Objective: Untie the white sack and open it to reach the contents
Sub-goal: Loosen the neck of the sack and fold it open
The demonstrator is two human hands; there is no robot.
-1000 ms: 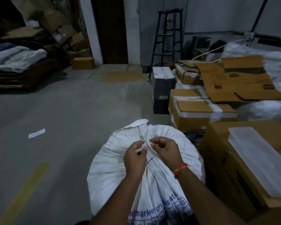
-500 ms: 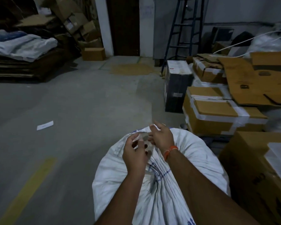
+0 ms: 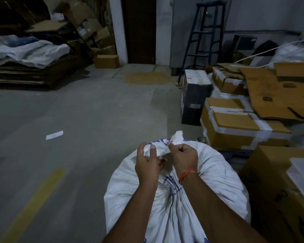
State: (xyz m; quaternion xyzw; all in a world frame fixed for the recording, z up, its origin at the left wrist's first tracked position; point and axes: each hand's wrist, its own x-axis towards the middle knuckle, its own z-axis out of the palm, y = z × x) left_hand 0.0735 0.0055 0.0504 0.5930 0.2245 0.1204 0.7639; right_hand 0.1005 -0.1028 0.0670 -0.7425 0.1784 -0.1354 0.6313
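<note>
A full white woven sack (image 3: 214,179) with blue print stands on the floor right in front of me. Its gathered neck (image 3: 175,139) bunches up at the top and sticks out past my fingers. My left hand (image 3: 147,162) pinches the crumpled neck fabric between thumb and fingers. My right hand (image 3: 182,156), with an orange band on the wrist, is closed on the neck just beside it. Any tie on the neck is hidden by my hands.
Taped cardboard boxes (image 3: 235,127) and flattened cartons crowd the right side, with a large brown box (image 3: 277,186) close by the sack. A blue stepladder (image 3: 205,39) stands at the back. Stacked cardboard and cloth lie far left. Grey floor with a yellow stripe (image 3: 33,206) spreads left.
Both hands have shifted up along the sack's neck, and the bunched fabric now stands higher and looser between them. The camera has tilted and moved a little.
</note>
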